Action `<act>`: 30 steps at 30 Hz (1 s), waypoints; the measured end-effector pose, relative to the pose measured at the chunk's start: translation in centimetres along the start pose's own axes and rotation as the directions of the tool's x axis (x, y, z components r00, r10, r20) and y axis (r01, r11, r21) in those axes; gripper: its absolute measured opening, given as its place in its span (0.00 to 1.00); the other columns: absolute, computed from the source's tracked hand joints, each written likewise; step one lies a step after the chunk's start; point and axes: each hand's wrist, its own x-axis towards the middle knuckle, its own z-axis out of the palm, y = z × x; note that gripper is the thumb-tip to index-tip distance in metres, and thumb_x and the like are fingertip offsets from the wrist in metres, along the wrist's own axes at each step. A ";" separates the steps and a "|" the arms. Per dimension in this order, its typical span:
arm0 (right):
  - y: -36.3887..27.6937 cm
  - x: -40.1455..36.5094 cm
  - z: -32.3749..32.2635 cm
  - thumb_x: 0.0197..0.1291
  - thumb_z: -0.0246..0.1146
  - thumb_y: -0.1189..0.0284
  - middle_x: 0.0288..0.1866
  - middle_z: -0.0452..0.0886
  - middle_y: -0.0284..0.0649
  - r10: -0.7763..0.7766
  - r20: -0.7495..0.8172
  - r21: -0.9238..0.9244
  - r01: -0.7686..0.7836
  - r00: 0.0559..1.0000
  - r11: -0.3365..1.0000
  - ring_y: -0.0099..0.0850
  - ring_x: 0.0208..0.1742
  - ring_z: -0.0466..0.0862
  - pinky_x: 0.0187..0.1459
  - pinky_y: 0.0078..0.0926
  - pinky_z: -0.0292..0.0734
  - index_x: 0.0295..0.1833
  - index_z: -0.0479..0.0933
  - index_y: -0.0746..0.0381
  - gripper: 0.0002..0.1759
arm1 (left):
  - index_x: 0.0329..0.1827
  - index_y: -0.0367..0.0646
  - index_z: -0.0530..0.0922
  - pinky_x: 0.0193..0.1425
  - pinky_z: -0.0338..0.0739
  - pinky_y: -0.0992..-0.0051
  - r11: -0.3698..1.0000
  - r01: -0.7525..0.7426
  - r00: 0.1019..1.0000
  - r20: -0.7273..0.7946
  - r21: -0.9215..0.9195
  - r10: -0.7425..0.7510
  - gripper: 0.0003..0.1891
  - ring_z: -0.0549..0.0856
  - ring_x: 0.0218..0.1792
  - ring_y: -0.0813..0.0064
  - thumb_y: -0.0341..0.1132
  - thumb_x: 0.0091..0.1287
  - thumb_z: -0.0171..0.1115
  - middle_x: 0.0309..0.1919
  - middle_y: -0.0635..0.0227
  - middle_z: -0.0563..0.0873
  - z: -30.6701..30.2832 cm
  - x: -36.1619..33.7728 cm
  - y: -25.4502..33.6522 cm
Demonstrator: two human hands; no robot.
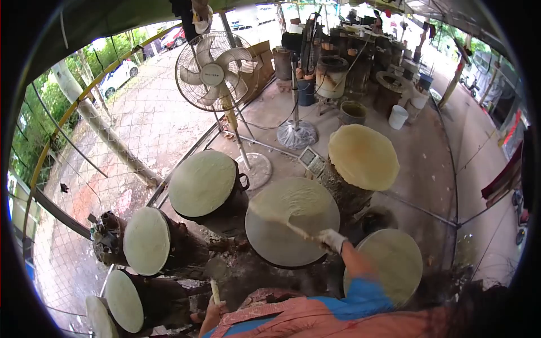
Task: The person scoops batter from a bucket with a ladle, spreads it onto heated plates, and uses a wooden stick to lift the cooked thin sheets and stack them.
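My right hand [332, 241], in a whitish glove, is closed round the pale handle of a spreader [298, 230]. The spreader's far end is smeared by motion over the large round griddle [282, 245] in front of me. Pale batter [301, 198] lies in curved streaks across the griddle's far part. Lower down, my left hand [214, 308] grips the light handle of a ladle [216, 290], its round bowl held up near the griddle's left side. By my right forearm is another round griddle with a pale sheet [394, 259] on it.
Several more griddles with pale rounds [203, 183] stand on drum stoves to the left. Beyond my griddle, a yellowish thin round sheet [363, 158] rests on a stand. A fan [213, 73] stands by the wire fence [146, 107]; buckets [398, 117] and stoves fill the back.
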 end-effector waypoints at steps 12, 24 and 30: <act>-4.0 3.7 -1.6 0.50 0.66 0.66 0.15 0.72 0.33 -0.104 0.112 -0.176 0.122 0.988 0.977 0.22 0.13 0.69 0.14 0.24 0.60 0.31 0.79 0.60 0.09 | 0.58 0.52 0.57 0.13 0.55 0.82 1.000 -0.020 0.989 -0.147 0.019 0.023 0.27 0.63 0.12 0.83 0.22 0.56 0.54 0.17 0.74 0.62 -3.8 -1.8 -2.6; -5.5 5.3 -1.4 0.52 0.62 0.68 0.17 0.73 0.32 -0.233 0.168 -0.258 0.271 0.958 0.927 0.21 0.11 0.64 0.15 0.23 0.58 0.43 0.80 0.58 0.12 | 0.63 0.60 0.52 0.13 0.53 0.82 0.977 0.113 0.978 -0.154 -0.179 -0.141 0.31 0.59 0.11 0.84 0.22 0.59 0.50 0.16 0.76 0.58 -5.3 -5.0 -3.7; 6.2 -5.4 -7.3 0.53 0.57 0.69 0.13 0.65 0.32 0.375 0.004 -0.642 -0.285 0.927 0.711 0.23 0.12 0.66 0.15 0.24 0.58 0.35 0.79 0.57 0.07 | 0.62 0.63 0.53 0.11 0.54 0.83 0.962 0.193 0.978 -0.035 -0.195 -0.203 0.33 0.60 0.10 0.84 0.22 0.57 0.52 0.16 0.75 0.59 -11.4 -3.0 -4.4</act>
